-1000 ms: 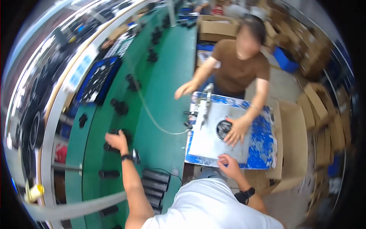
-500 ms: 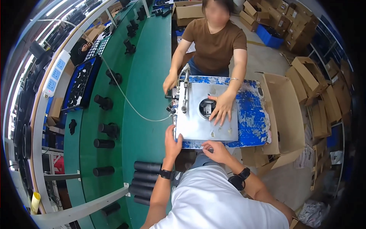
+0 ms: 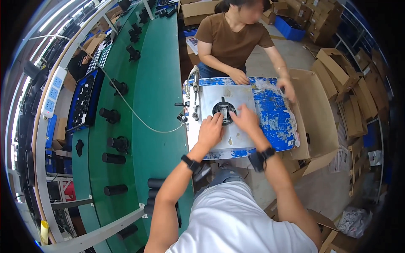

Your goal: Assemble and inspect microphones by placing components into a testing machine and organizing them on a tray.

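Note:
A round black part (image 3: 218,107) with a small tab on its far side and a lighter middle lies at the metal plate (image 3: 206,93). My left hand (image 3: 210,133) reaches its near left edge, fingers close together on the rim. At the right edge is my right hand (image 3: 248,121), thumb and fingers spread, the thumb by the rim; slight blur hides the exact contact. A metal clamp fixture (image 3: 195,95) stands on the plate's left side. Across from me, a co-worker's hand (image 3: 239,76) rests at the far edge of the board.
The plate sits on a worn blue board (image 3: 274,122). A large cardboard box (image 3: 322,114) stands to its right. On the left runs a green bench (image 3: 156,84) with several black cylinders (image 3: 114,158) and a thin hose (image 3: 135,114). The co-worker's other hand (image 3: 287,89) is over the board's right side.
Both my hands have moved from the plate's near edge up to the round black part. The co-worker's hands have left the part and the fixture, moving to the far edge and the right.

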`<state>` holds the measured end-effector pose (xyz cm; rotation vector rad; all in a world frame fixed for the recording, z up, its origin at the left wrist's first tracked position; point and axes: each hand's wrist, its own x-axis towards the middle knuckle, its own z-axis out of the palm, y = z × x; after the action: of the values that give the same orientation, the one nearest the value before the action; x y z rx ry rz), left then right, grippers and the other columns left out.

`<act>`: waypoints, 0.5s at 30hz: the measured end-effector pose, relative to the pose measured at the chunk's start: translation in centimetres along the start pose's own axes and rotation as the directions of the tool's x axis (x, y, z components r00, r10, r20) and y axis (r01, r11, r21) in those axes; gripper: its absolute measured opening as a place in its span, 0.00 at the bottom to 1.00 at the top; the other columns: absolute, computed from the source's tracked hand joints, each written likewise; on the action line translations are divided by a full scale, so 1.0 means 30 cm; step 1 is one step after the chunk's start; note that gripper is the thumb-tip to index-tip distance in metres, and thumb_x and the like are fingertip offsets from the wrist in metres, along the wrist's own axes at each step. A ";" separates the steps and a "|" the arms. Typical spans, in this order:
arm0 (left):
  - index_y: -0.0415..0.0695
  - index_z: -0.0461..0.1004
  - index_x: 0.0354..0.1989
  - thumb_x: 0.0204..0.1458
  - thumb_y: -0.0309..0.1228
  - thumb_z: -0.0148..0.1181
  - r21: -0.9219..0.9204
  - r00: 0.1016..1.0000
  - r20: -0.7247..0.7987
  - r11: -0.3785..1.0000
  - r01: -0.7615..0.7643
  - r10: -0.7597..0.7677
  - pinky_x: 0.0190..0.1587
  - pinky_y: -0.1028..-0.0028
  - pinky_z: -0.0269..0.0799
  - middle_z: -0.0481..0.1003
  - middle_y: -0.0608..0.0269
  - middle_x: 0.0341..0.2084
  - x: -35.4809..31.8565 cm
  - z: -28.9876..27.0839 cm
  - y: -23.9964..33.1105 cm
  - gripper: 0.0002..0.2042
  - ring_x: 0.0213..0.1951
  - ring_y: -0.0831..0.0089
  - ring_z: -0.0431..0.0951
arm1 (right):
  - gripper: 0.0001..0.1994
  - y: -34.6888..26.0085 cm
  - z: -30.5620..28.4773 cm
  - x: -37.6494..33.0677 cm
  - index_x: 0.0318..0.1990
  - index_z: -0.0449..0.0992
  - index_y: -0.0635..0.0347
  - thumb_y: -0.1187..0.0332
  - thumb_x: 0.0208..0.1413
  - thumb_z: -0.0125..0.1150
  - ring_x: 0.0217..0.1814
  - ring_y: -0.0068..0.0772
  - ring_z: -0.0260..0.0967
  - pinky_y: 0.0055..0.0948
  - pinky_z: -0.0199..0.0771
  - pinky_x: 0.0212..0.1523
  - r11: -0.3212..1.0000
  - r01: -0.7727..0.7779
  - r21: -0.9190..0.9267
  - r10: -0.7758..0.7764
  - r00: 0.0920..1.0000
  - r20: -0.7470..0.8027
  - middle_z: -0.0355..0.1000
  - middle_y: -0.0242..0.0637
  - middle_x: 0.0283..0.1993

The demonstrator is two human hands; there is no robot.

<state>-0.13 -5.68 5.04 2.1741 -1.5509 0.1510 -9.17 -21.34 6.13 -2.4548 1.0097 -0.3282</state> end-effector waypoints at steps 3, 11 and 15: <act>0.40 0.71 0.43 0.50 0.38 0.60 0.048 0.897 0.433 0.996 0.075 -0.088 0.39 0.61 0.76 0.73 0.52 0.42 0.087 0.094 -0.063 0.17 0.40 0.57 0.79 | 0.18 -0.016 0.052 0.181 0.35 0.79 0.59 0.53 0.47 0.64 0.39 0.46 0.77 0.40 0.77 0.39 0.943 0.124 -0.309 -0.059 0.976 0.211 0.79 0.45 0.37; 0.42 0.72 0.40 0.55 0.46 0.54 0.043 0.941 0.331 0.994 -0.098 0.078 0.31 0.61 0.77 0.75 0.55 0.37 0.079 0.136 -0.100 0.18 0.30 0.58 0.81 | 0.12 -0.100 0.103 0.300 0.36 0.83 0.54 0.63 0.44 0.62 0.46 0.40 0.78 0.34 0.77 0.44 0.666 0.465 -0.583 -0.123 0.839 0.530 0.79 0.42 0.41; 0.44 0.73 0.33 0.55 0.47 0.55 0.032 0.965 0.262 0.999 -0.033 0.024 0.27 0.61 0.75 0.75 0.57 0.33 0.057 0.162 -0.092 0.17 0.25 0.59 0.80 | 0.10 -0.066 0.080 0.297 0.33 0.83 0.54 0.64 0.42 0.63 0.41 0.42 0.78 0.38 0.78 0.41 0.691 0.469 -0.550 -0.181 0.849 0.497 0.79 0.44 0.37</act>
<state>2.15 -8.53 0.47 2.2737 -1.7329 -0.1056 -0.81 -25.67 5.42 -3.1541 0.5222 0.5317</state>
